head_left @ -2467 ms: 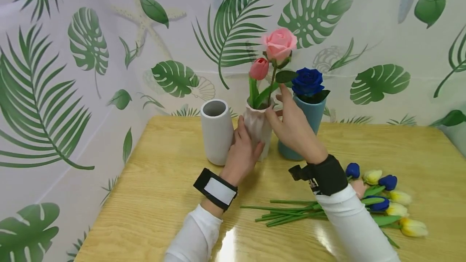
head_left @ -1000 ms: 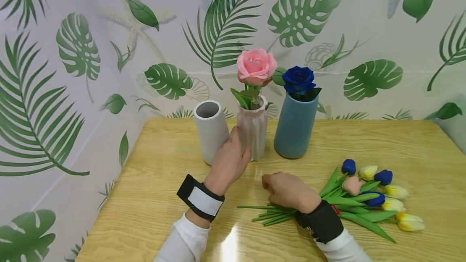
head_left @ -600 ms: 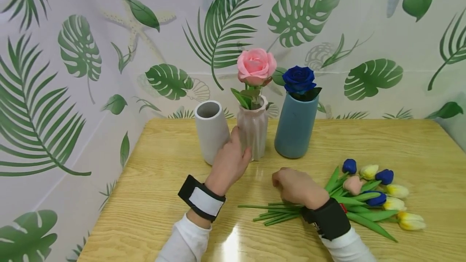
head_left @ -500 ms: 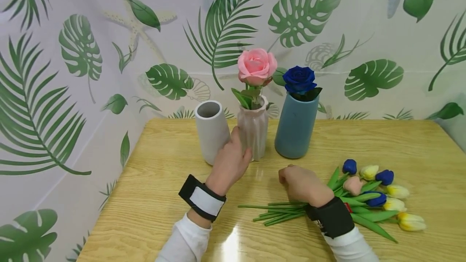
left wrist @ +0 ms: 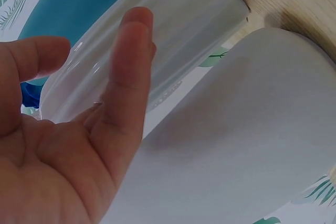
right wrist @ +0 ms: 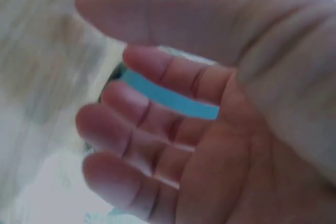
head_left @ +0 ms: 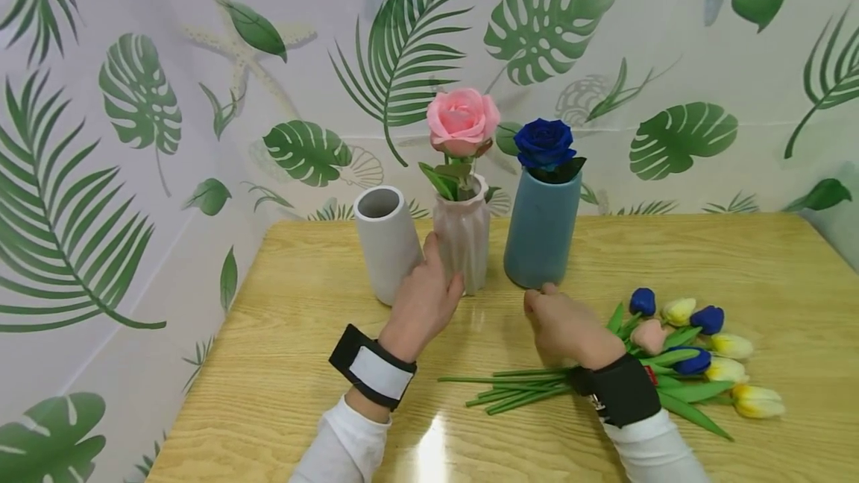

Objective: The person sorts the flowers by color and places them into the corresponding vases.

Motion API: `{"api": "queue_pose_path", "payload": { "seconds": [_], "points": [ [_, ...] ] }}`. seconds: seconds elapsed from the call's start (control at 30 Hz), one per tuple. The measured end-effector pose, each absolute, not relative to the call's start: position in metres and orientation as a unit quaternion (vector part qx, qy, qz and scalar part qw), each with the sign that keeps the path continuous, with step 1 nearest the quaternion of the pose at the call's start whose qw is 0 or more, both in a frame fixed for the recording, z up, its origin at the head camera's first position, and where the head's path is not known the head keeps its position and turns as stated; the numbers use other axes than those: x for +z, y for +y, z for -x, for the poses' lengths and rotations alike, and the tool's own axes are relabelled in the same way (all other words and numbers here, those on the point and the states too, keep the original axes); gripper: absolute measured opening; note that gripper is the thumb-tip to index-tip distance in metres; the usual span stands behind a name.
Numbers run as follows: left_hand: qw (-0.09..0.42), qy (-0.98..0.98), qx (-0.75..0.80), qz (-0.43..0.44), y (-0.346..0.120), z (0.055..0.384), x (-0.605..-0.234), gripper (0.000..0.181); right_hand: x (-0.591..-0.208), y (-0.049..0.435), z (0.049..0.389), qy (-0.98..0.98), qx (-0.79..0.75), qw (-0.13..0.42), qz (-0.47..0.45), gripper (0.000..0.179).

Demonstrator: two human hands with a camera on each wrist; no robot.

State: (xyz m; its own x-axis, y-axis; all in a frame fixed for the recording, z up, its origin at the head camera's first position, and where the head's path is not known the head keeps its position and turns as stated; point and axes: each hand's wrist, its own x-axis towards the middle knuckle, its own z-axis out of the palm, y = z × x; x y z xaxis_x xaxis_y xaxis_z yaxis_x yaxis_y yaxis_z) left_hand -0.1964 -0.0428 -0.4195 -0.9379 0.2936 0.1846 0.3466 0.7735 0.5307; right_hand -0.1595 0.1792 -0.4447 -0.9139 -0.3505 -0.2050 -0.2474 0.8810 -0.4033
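Note:
My left hand is beside the pale pink fluted vase, between it and the plain white vase. In the left wrist view its fingers are nearly straight in front of the fluted vase; whether they touch it I cannot tell. A pink rose stands in the fluted vase. My right hand hovers over the green stems of the bunch of tulips. Its fingers are loosely bent and hold nothing in the right wrist view.
A blue vase with a blue rose stands right of the fluted vase. Blue, yellow-white and pink tulip heads lie on the wooden table at the right. A leaf-patterned cloth hangs behind.
My right hand has left the pink rose and fluted vase's rim and come down over the tulip stems, lately drifting right. The rose has turned forward; the pink tulip beside it is now hidden.

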Motion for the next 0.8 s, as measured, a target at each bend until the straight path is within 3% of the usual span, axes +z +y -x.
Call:
{"api": "queue_pose_path", "payload": {
  "seconds": [0.17, 0.5, 0.67, 0.8],
  "points": [
    [0.047, -0.942, -0.288, 0.167, -0.042, 0.196, -0.421, 0.071, -0.442, 0.184, 0.158, 0.961, -0.172, 0.164, 0.141, 0.016],
    [0.065, -0.942, -0.282, 0.169, -0.043, 0.196, -0.422, 0.070, -0.440, 0.153, 0.152, 0.928, -0.227, 0.189, 0.228, 0.014],
    [0.065, -0.943, -0.281, 0.167, -0.043, 0.196, -0.423, 0.070, -0.444, 0.137, 0.142, 0.932, -0.197, 0.158, 0.259, 0.029],
    [0.068, -0.942, -0.282, 0.169, -0.043, 0.196, -0.423, 0.070, -0.444, 0.132, 0.141, 0.934, -0.188, 0.167, 0.255, 0.035]
  ]
}}
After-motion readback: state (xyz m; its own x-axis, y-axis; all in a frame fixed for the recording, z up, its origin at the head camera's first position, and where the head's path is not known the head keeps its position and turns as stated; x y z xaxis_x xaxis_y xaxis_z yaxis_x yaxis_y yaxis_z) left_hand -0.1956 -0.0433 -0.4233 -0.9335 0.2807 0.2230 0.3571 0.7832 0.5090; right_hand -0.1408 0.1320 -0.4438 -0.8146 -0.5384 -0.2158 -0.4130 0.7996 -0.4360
